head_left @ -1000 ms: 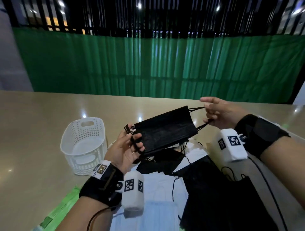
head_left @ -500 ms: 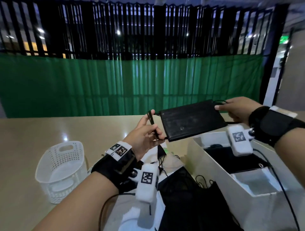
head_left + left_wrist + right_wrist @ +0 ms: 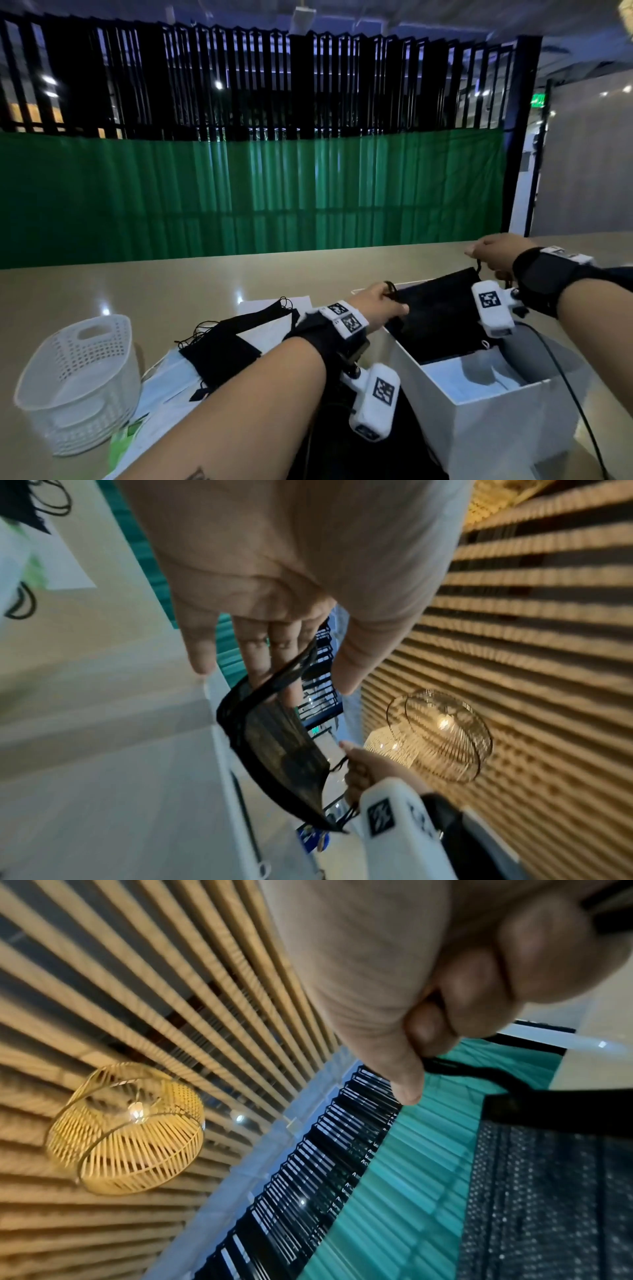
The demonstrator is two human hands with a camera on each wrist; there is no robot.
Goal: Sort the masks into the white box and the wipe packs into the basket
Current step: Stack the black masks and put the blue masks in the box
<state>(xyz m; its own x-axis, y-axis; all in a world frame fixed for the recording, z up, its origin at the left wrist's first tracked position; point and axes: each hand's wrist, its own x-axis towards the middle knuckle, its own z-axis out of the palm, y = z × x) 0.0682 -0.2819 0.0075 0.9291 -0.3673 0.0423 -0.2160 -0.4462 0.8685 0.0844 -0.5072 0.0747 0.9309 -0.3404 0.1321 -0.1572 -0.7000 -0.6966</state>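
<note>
— The basket (image 3: 78, 383) on the left sits apart from it all, and more masks (image 3: 222, 349) lie heaped on the table (image 3: 102, 287). What's changed?

— A second ago the black mask (image 3: 438, 308) was held up over that heap; now it's stretched over the white box (image 3: 486, 421), nearly sorted.

— And the hands?

— The left hand (image 3: 380, 308) reaches forward, straight fingers (image 3: 274, 647) with the ear loop hooked across them. The right hand (image 3: 493, 251), knuckles up, pinches the far loop tight.

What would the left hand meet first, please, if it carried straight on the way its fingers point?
Probably the black mask it already touches, stretched over the white box; past that, likely the right hand holding the other end, though depth is uncertain.
</note>
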